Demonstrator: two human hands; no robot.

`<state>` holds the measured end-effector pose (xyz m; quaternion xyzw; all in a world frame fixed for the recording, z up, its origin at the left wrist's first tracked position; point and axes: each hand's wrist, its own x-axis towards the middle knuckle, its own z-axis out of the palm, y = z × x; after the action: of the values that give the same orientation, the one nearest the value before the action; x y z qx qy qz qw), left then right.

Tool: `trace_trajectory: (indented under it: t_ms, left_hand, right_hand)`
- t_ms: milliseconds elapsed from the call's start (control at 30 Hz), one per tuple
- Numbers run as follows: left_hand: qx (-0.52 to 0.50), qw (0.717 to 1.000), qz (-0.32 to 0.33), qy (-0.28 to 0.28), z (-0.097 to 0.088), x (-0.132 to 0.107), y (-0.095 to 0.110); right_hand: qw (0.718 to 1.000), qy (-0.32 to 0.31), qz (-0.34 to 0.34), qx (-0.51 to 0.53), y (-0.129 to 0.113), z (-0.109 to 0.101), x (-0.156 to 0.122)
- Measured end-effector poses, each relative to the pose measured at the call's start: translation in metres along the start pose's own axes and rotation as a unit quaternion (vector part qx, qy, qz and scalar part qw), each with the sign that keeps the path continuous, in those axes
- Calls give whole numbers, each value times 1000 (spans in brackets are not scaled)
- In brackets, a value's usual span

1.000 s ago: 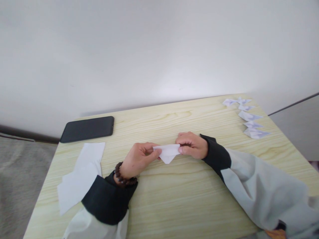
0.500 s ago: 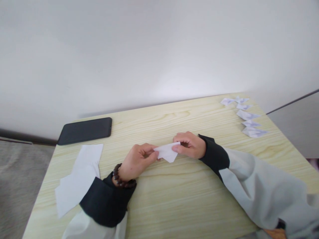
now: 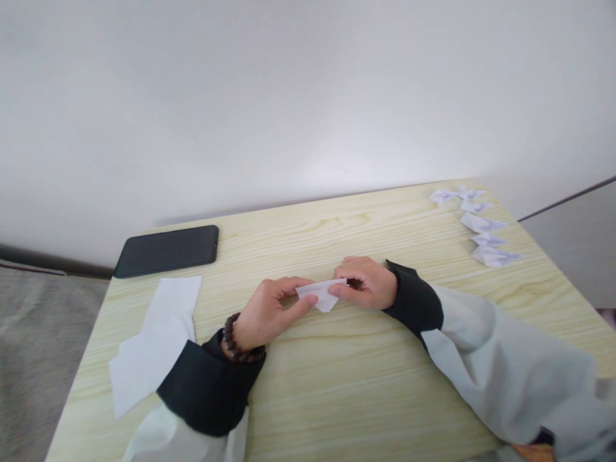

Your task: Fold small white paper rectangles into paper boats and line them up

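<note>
Between my two hands is a small folded piece of white paper [image 3: 325, 303], held over the middle of the table. My left hand [image 3: 269, 312], with a dark bead bracelet at the wrist, pinches its left end between thumb and fingers. The right end is gripped by my right hand [image 3: 366, 283], thumb in front and fingers curled behind. The paper has a straight top edge and narrows toward the bottom. My fingers hide part of its back.
Loose sheets of white paper [image 3: 154, 340] lie overlapping by my left forearm. A black phone [image 3: 168, 250] rests at the back left of the wooden table [image 3: 366, 398]. Several folded paper pieces [image 3: 484, 223] stand in a column at the back right. A white wall [image 3: 308, 96] rises behind.
My left thumb has slid right along the paper's front, and both thumbs are closer together. Less of the paper's lower flap shows. The view has shifted slightly.
</note>
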<state>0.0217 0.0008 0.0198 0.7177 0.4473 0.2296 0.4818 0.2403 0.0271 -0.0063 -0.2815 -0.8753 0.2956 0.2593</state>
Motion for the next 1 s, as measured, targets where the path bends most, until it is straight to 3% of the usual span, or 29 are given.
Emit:
trace_trajectory:
  t_ms: [100,200,367,700,867,1000]
  left_hand:
    - [58,997,-23,49,7,1,1]
    - [77,994,-37,62,10,2,1]
    - [34,998,-48,21,3,1,2]
    - [-96,991,24,-86,-13,1,-4]
    - [-118,989,21,-81,-13,-1,-9]
    - [-71,997,-12,-34,-5,0,-8]
  right_hand:
    - [1000,3,-20,-17,1,3,0]
    - [1000,-5,-18,-7,1,3,0]
    - [999,-32,-10,34,1,-3,0]
    - [996,-67,-13,65,4,-9,1]
    - [997,-47,-5,67,3,-9,0]
    - [1000,0,6,12,0,-3,-1]
